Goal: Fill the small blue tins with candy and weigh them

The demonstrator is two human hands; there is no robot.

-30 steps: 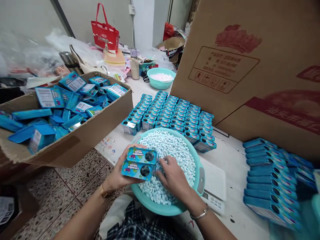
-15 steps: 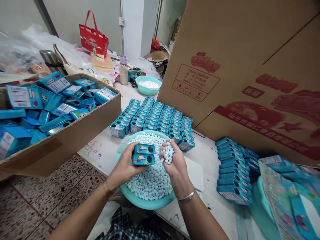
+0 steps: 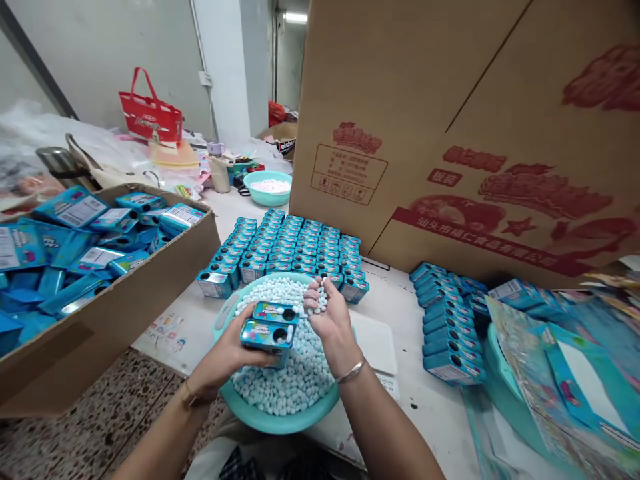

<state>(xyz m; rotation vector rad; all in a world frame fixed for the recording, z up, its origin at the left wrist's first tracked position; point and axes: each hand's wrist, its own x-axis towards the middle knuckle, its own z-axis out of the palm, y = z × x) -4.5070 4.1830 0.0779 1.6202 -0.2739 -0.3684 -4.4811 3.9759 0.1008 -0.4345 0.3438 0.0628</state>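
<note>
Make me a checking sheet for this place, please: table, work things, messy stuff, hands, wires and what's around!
Surface: white table, cartoon pictures near its edge.
Job's things: two blue boxes; pale pieces in a teal basin; more boxes in rows.
Clutter: red bag and clear plastic at the back.
Hands: left hand holds the two blue boxes; right hand cups pale pieces.
Cables: thin pale line on the wall, maybe a cord; cannot tell.
Surroundings: open carton of blue boxes left, big printed carton right.
</note>
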